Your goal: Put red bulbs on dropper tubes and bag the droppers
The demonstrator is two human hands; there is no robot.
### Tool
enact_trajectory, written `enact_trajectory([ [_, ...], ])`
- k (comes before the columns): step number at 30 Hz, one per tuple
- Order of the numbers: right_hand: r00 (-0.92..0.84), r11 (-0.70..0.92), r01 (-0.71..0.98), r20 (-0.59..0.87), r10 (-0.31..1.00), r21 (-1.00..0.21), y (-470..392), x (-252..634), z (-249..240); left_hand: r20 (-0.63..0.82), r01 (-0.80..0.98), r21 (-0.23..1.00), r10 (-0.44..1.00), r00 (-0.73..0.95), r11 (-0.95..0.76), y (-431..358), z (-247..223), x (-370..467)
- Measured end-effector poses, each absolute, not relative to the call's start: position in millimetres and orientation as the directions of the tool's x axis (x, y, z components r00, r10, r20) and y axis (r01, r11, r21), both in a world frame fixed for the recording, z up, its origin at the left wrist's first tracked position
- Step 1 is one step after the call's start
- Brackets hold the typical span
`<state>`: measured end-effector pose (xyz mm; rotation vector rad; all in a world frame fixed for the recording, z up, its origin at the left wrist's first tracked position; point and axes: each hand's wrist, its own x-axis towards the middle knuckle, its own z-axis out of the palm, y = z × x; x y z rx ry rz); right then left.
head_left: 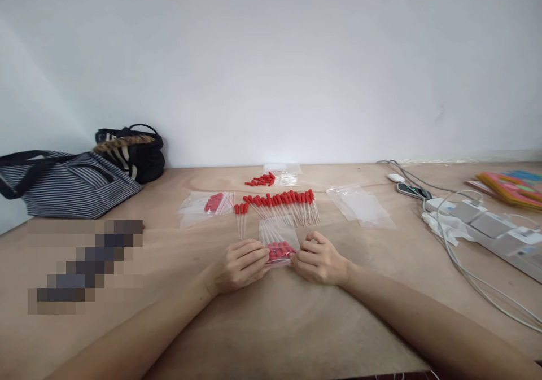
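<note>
A clear zip bag (277, 227) lies on the table in front of me with several red-bulbed droppers (280, 250) inside, bulbs towards me. My left hand (241, 264) pinches the near left corner of this bag. At the near right corner, my right hand (319, 260) grips it with curled fingers. Just beyond, a row of glass droppers with red bulbs (292, 199) lies side by side. Three more droppers (241, 209) sit apart, left of the bag. Another zip bag (195, 204) at the left holds red-bulbed pieces.
Loose red bulbs (261, 180) and clear tubes (285, 179) lie at the back. Flat clear bags (362, 205) are to the right. Power strip with chargers (483, 219), cables and tissue (446, 227) take up the right side. Striped bag (76, 182) and black bag (148, 157) stand left.
</note>
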<state>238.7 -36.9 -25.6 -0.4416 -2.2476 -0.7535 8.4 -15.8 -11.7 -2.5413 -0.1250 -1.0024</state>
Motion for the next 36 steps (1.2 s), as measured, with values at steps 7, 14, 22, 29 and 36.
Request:
enact_trajectory([
  [7, -0.688, 0.770, 0.523, 0.715, 0.126, 0.367, -35, 222, -23, 0.685, 0.208, -0.338, -0.088, 0.724, -0.918, -16, -15, 14],
  [14, -0.669, 0.778, 0.517, 0.735, 0.106, 0.358, -35, 221, -24, 0.702, 0.224, -0.342, -0.090, 0.707, -0.913, -16, -15, 15],
  [22, -0.646, 0.775, 0.539, 0.752, 0.128, 0.331, -34, 216, -26, 0.662, 0.206, -0.365, -0.097, 0.743, -0.908, -17, -11, 22],
  [29, -0.629, 0.774, 0.544, 0.768, 0.120, 0.325, -35, 218, -27, 0.672, 0.235, -0.368, -0.083, 0.736, -0.900, -16, -13, 20],
  [36, -0.606, 0.749, 0.579, 0.785, 0.131, 0.322, -37, 223, -26, 0.668, 0.256, -0.324, -0.029, 0.744, -0.911, -15, -18, 9],
])
